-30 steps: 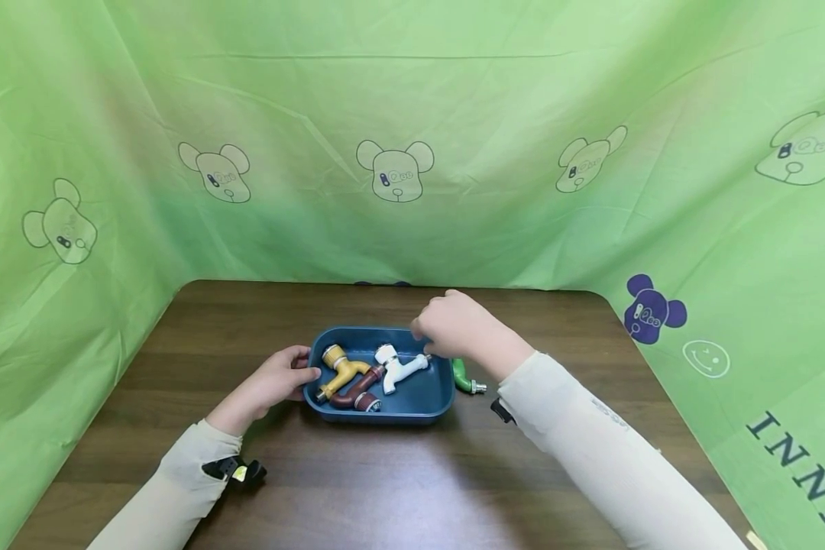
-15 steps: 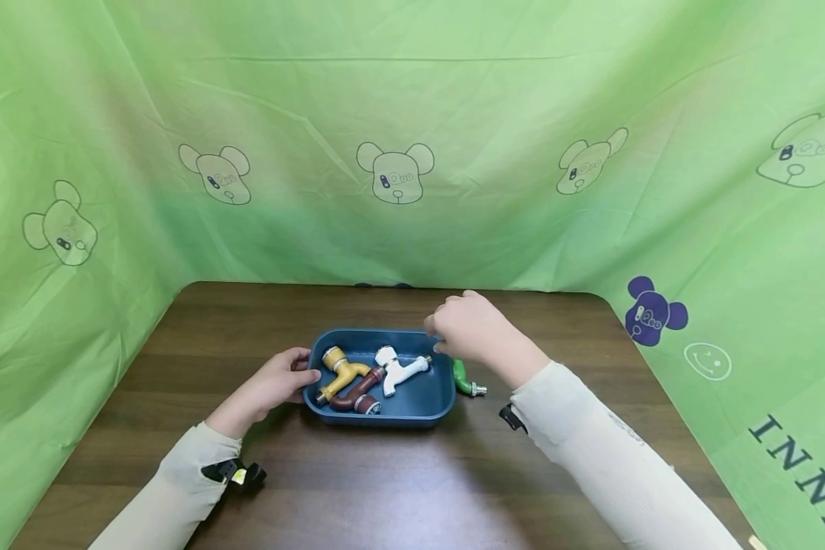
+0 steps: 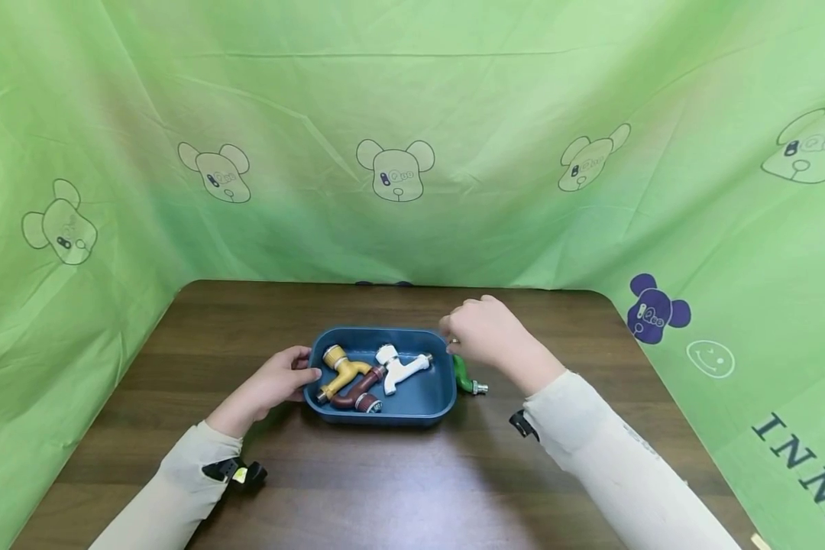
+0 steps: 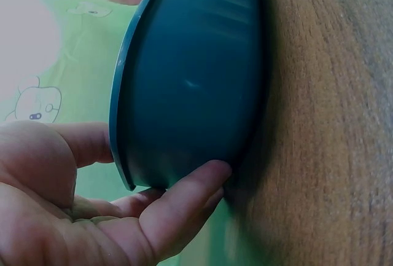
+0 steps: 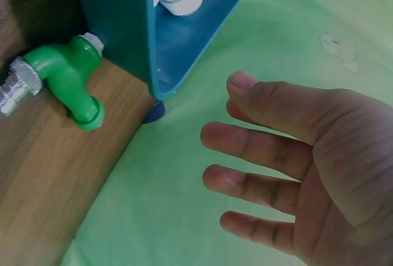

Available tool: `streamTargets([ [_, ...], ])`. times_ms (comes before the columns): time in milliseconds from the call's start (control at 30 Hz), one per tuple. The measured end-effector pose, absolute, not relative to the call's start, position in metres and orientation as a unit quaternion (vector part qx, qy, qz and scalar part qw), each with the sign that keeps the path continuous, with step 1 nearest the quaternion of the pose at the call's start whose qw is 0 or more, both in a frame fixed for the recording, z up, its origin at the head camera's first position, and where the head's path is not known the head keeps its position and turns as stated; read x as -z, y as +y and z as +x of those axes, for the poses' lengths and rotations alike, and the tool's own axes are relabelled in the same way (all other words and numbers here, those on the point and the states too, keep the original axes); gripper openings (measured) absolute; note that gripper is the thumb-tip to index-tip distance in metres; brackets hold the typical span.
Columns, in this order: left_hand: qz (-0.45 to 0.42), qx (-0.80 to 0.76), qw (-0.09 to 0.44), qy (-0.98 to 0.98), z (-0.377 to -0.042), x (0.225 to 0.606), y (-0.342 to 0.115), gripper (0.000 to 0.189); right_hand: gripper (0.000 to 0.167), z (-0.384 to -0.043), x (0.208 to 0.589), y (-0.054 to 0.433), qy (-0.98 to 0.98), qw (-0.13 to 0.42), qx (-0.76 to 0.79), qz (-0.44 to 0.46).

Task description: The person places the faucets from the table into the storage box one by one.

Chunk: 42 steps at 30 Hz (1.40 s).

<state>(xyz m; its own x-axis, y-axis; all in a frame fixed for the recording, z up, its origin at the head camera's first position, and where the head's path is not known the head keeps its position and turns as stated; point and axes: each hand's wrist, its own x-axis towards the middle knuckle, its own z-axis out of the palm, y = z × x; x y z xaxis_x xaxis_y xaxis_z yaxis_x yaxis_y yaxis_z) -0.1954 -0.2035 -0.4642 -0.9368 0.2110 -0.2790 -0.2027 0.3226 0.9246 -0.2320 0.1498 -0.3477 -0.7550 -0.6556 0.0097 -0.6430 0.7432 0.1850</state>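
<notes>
In the head view a blue rectangular basin (image 3: 385,419) rests on the table. My left hand (image 3: 273,382) grips its left end, thumb over the rim and fingers against the outer wall, as the left wrist view confirms. Inside lie a yellow tap (image 3: 344,372), a maroon tap (image 3: 351,392) touching it, and a white tap (image 3: 402,370) further right. Outside, beside the basin's right end, a green tap (image 3: 461,376) lies on the wood, partly covered by my right hand (image 3: 488,332). That hand hovers above with nothing in it; the right wrist view shows its fingers loosely extended.
The brown wooden table (image 3: 357,489) extends around the basin. A green cloth (image 3: 399,244) with printed bear heads stands behind it and along both sides. A small pale object (image 3: 761,541) shows at the lower right corner.
My right hand has moved right, from over the basin's right end to above the green tap. The left hand, basin and taps stay put.
</notes>
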Motion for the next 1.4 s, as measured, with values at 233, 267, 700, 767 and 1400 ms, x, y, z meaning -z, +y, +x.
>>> streamTargets([
  [233,0.002,-0.585,0.177,0.791,-0.196,0.465,-0.203,0.054,0.011,-0.233,0.357,0.16,-0.942,0.044,0.071,0.326],
  [267,0.002,-0.585,0.177,0.791,-0.196,0.465,-0.203,0.054,0.011,-0.233,0.358,0.161,-0.943,0.043,0.068,0.323],
  [700,0.003,-0.579,0.177,0.796,-0.195,0.464,-0.203,0.055,0.017,-0.23,0.366,0.175,-0.959,0.015,0.036,0.281],
  [767,0.003,-0.578,0.178,0.797,-0.195,0.464,-0.203,0.055,0.02,-0.23,0.368,0.177,-0.961,0.007,0.035,0.275],
  [1400,0.008,-0.578,0.185,0.795,-0.194,0.461,-0.203,0.054,0.02,-0.228,0.384,0.196,-0.961,-0.042,0.022,0.272],
])
